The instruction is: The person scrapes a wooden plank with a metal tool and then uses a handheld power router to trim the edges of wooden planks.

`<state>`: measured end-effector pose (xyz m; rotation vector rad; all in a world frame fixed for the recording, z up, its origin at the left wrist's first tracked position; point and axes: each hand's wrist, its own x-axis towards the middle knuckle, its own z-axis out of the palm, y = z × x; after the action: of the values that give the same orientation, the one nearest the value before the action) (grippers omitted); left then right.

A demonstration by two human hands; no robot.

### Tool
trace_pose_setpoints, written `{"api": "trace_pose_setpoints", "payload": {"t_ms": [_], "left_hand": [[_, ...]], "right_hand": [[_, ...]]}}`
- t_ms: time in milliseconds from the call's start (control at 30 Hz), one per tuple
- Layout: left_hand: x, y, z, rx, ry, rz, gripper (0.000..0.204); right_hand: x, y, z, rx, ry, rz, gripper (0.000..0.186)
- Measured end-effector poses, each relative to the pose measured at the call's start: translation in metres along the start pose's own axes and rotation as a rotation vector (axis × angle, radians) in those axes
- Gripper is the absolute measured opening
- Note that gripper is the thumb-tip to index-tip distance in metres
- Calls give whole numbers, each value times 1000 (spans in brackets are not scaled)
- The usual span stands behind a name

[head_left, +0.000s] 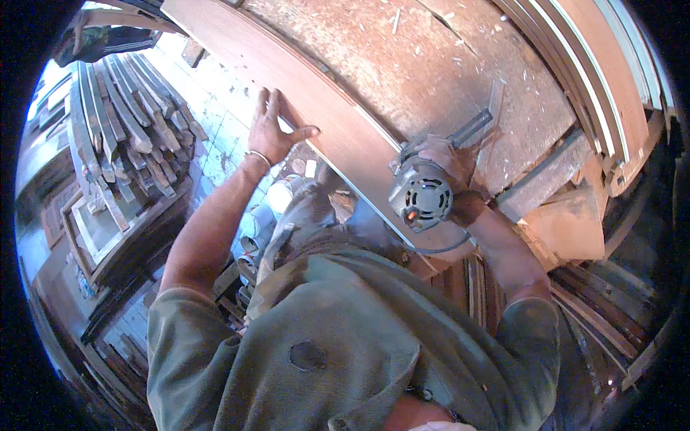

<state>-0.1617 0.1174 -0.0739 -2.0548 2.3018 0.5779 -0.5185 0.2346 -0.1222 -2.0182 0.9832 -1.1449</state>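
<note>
A long reddish-brown wooden board (pixel 334 122) lies slantwise along the near edge of a worn bench (pixel 424 79). My left hand (pixel 277 134) rests on the board's near edge, open, with the thumb spread from the stretched fingers. My right hand (pixel 467 205) is closed around a corded power tool (pixel 424 195) at the board's right end. The tool has a round grey vented motor housing, an orange switch and a dark bar sticking out at the far side. Its underside and most of my right fingers are hidden.
Curved stacked boards (pixel 604 72) stand at the far right. Wood strips (pixel 133 122) are piled on the left. White containers (pixel 284 192) sit on the floor near my legs. Shavings litter the bench, and a loose wood piece (pixel 568 226) lies right of the tool.
</note>
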Motion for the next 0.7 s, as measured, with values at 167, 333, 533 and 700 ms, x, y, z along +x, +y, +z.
{"api": "trace_pose_setpoints", "payload": {"t_ms": [167,333,533,700], "left_hand": [[1,-10,13,-71,64,66,125],[2,2,-2,-98,-14,-29,128],[-16,-5,5,-109,63,-51,122],[-45,29,18,-369,57,314,93]], "right_hand": [[18,52,51,288,-55,333,71],[124,37,66,-214,-61,77,70],[223,52,122,120,72,239,71],[249,11,95,561,242,303,58]]}}
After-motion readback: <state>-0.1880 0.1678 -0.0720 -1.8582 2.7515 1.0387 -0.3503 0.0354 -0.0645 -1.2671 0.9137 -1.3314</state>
